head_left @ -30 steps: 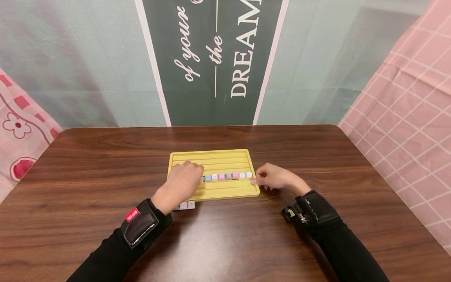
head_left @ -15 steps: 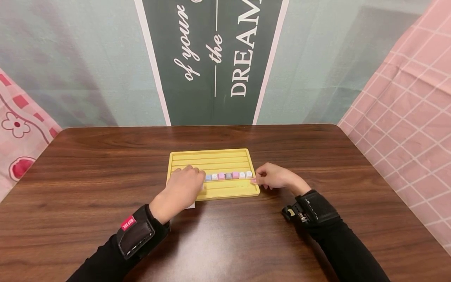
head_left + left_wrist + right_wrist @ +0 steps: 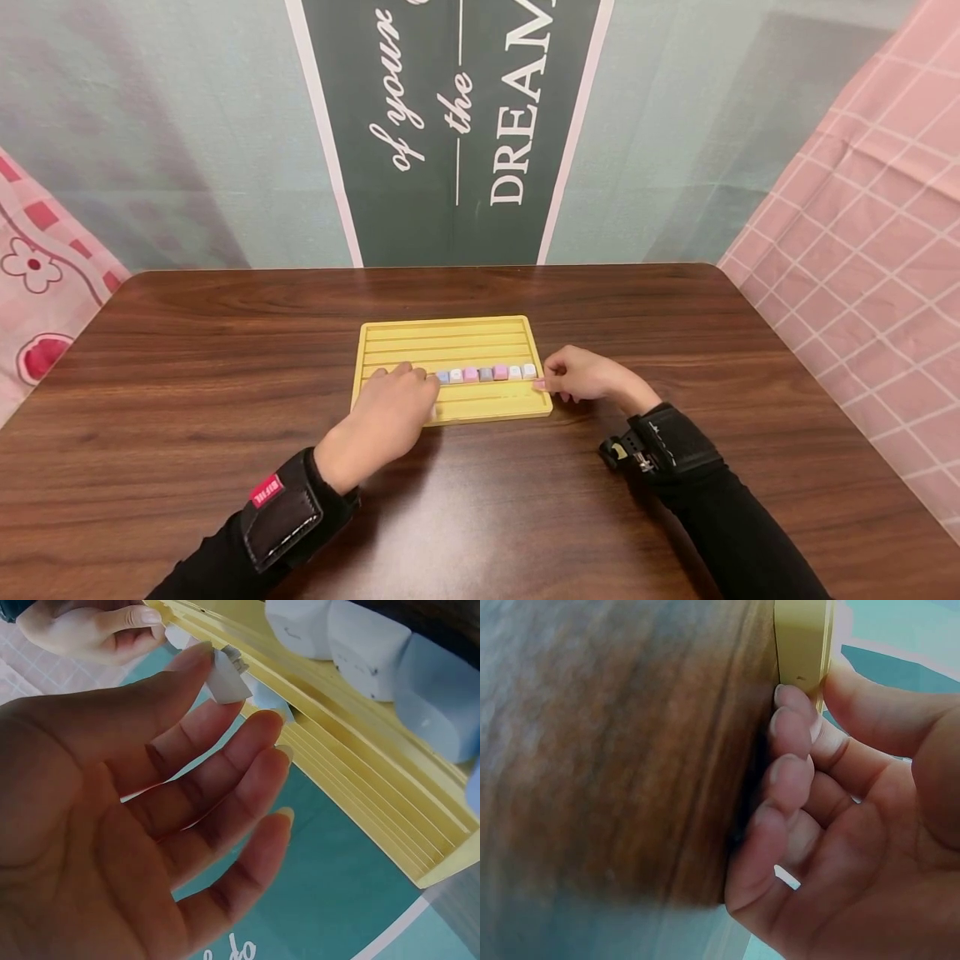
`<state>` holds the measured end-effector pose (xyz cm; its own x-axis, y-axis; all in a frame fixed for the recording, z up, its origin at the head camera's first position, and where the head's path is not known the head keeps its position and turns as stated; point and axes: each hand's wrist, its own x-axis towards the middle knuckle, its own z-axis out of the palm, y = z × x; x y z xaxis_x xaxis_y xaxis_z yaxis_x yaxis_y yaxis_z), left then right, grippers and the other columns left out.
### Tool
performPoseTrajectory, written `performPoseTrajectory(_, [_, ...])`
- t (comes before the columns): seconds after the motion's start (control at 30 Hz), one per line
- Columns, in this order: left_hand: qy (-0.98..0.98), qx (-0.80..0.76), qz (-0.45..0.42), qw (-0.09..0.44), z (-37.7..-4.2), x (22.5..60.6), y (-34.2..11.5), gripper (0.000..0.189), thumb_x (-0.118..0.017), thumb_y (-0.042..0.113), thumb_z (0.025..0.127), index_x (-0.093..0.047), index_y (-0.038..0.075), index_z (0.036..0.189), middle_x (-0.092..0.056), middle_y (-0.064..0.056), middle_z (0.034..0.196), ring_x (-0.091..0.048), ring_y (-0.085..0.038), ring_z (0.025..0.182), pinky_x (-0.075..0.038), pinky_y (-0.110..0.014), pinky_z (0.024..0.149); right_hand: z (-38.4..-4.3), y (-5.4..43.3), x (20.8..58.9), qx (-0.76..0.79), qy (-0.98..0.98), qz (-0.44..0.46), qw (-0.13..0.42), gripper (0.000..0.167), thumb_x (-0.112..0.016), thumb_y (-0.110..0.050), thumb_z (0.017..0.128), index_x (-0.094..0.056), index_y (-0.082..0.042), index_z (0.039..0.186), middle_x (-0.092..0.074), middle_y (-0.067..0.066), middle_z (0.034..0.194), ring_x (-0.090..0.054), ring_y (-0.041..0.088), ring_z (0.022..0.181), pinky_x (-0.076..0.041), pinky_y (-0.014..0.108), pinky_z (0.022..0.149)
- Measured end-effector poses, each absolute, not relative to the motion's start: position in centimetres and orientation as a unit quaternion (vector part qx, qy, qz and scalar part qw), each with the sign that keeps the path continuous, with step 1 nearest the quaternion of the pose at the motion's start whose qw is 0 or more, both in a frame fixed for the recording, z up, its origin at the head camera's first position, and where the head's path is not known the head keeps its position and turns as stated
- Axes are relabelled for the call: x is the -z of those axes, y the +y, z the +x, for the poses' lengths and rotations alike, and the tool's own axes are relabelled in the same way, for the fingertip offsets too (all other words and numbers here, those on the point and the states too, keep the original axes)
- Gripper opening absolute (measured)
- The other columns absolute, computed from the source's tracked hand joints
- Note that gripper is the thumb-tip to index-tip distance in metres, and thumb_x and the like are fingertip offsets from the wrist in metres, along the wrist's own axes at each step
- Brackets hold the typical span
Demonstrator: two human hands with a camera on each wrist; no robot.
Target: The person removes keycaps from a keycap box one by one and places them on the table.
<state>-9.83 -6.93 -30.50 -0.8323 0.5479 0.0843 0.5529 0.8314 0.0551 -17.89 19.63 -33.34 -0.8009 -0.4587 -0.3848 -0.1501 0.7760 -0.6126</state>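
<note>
Head view: yellow ridged tray (image 3: pixel 442 333) flat on worktop (image 3: pixel 480 508); keycap row (image 3: pixel 486 374) seated in one channel, prob. for alignment. L hand (image 3: pixel 393 408) at tray's near L part, R hand (image 3: pixel 585 375) at R edge. L wrist: L hand pinches white keycap (image 3: pixel 227 679); loose keycaps (image 3: pixel 367 652) beside tray, presumably for easy reach. R wrist: R hand clamped on tray edge, prob. to steady it.
</note>
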Motion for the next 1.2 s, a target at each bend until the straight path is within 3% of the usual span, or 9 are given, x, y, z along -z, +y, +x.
performPoseTrajectory(1.2, [-0.958, 0.037, -0.285, 0.023, -8.3, 31.8, -6.8, 0.011, -0.068, 0.005, 0.076, -0.058, 0.004, 0.072, -0.048, -0.006, 0.069, -0.05, -0.024, 0.07, -0.039, -0.036, 0.057, -17.9, 19.7, 33.5, 0.292, 0.905, -0.162, 0.265, 0.027, -0.058, -0.019, 0.091, -0.053, -0.006, 0.067, -0.047, 0.003, 0.057, -0.042, 0.013, 0.048, -0.033, 0.024, 0.048])
